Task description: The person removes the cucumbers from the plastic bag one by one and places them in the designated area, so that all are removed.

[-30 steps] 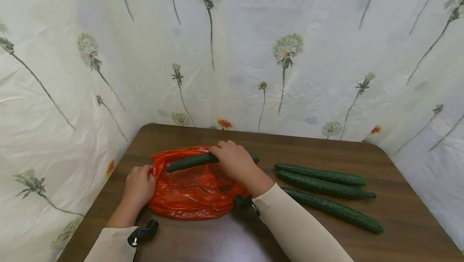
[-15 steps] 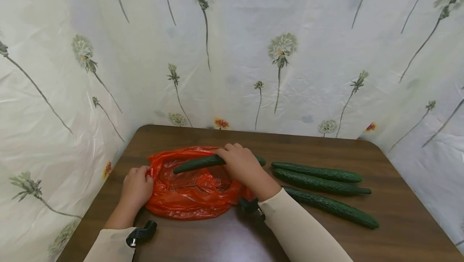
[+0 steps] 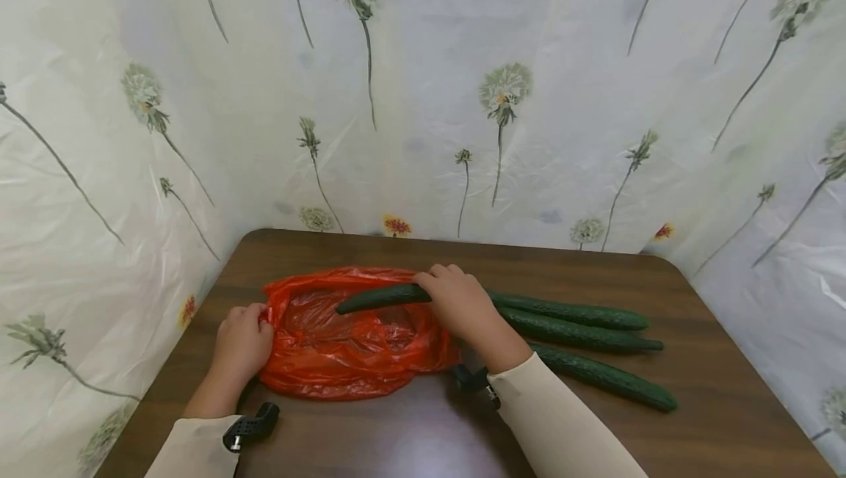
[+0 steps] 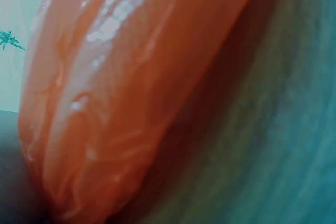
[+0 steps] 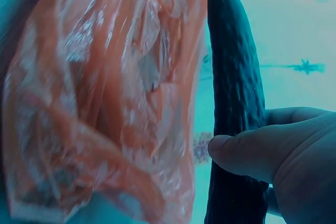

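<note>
In the head view, a red plastic bag [image 3: 344, 379] lies on the left half of the table with its mouth spread upward. At its left edge my left hand [image 3: 241, 346] grips the rim of the bag. My right hand [image 3: 463, 309] holds a long green cucumber [image 3: 383, 297] over the bag's right and far side, its left tip above the opening. The right wrist view shows the thumb [image 5: 247, 150] across this cucumber [image 5: 236, 82], with the bag [image 5: 100, 93] beside it. Bag film [image 4: 115, 98] fills much of the left wrist view; the left fingers are hidden there.
Three more cucumbers, an upper one [image 3: 581, 312], a middle one [image 3: 575, 332] and a lower one [image 3: 608, 377], lie on the brown table [image 3: 529, 265] to the right. Their left ends are partly behind the right hand and arm. A floral sheet [image 3: 423, 96] hangs behind the table.
My right hand has moved right with the cucumber, so its tip has shifted toward the middle of the bag's mouth. My left hand keeps its grip on the rim. The head view has turned slightly.
</note>
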The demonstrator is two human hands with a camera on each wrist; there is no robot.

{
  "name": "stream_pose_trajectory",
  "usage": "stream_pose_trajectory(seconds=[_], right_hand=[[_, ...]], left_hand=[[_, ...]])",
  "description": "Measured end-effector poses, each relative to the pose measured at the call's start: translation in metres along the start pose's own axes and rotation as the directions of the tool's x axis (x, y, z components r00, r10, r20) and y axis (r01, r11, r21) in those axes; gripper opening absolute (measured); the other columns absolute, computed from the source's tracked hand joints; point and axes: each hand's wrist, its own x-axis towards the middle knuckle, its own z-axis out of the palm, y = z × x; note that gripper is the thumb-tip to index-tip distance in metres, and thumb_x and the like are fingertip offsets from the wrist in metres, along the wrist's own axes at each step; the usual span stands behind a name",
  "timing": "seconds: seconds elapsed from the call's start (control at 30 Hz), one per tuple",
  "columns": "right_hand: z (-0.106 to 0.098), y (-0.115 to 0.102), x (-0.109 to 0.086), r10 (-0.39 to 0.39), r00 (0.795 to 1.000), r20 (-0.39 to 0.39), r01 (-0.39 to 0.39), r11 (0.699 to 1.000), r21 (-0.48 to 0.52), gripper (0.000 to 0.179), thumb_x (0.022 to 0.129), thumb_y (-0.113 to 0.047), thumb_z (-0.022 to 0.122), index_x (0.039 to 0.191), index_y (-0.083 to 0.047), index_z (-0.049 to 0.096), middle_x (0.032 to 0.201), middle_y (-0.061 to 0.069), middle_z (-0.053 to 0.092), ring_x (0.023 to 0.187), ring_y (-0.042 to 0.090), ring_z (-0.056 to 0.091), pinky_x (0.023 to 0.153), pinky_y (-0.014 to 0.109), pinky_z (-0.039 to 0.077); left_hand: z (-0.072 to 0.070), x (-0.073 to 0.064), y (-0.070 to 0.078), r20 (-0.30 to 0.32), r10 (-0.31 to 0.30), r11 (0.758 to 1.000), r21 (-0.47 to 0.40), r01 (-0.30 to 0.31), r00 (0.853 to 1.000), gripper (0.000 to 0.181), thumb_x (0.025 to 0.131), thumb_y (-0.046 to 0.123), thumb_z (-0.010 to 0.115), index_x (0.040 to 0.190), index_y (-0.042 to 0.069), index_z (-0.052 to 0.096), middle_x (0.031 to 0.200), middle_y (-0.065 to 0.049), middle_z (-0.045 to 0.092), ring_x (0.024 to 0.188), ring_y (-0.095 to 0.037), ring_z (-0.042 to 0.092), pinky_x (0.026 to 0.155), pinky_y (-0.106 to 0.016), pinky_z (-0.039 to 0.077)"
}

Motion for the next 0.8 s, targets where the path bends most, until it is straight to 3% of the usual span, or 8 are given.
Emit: stream_pose_trajectory(seconds=[0.17, 0.5, 0.8], right_hand=[[0.005, 0.008, -0.010, 0.024, 1.000, -0.014, -0.025, 1.000, -0.010, 0.048, 0.097, -0.013, 0.073, 0.143, -0.025, 0.064, 0.128, 0.003, 0.068, 0.114, 0.027, 0.063, 0.092, 0.047, 0.058], [0.003, 0.018, -0.021, 0.009, 0.998, -0.065, -0.012, 0.999, -0.048, 0.046, 0.099, -0.015, 0.071, 0.144, -0.023, 0.064, 0.127, 0.004, 0.069, 0.112, 0.028, 0.064, 0.089, 0.045, 0.059], [0.003, 0.021, -0.044, 0.043, 0.995, -0.088, -0.047, 0.998, -0.039, 0.047, 0.094, -0.019, 0.078, 0.139, -0.023, 0.066, 0.127, 0.004, 0.069, 0.114, 0.028, 0.065, 0.090, 0.047, 0.059]], left_hand=[[-0.001, -0.002, 0.000, 0.031, -0.008, 1.000, 0.003, 0.008, 0.999, 0.044, 0.101, 0.012, 0.047, 0.136, -0.010, 0.058, 0.131, -0.038, 0.055, 0.119, -0.059, 0.052, 0.106, -0.070, 0.039], [-0.005, -0.002, 0.000, 0.014, -0.011, 1.000, -0.003, 0.011, 1.000, 0.044, 0.100, 0.012, 0.046, 0.137, -0.010, 0.058, 0.130, -0.039, 0.054, 0.117, -0.060, 0.052, 0.105, -0.070, 0.039], [-0.003, -0.001, 0.001, 0.038, -0.010, 1.000, -0.005, 0.010, 0.999, 0.045, 0.101, 0.013, 0.046, 0.138, -0.010, 0.057, 0.132, -0.039, 0.053, 0.118, -0.059, 0.050, 0.106, -0.070, 0.038]])
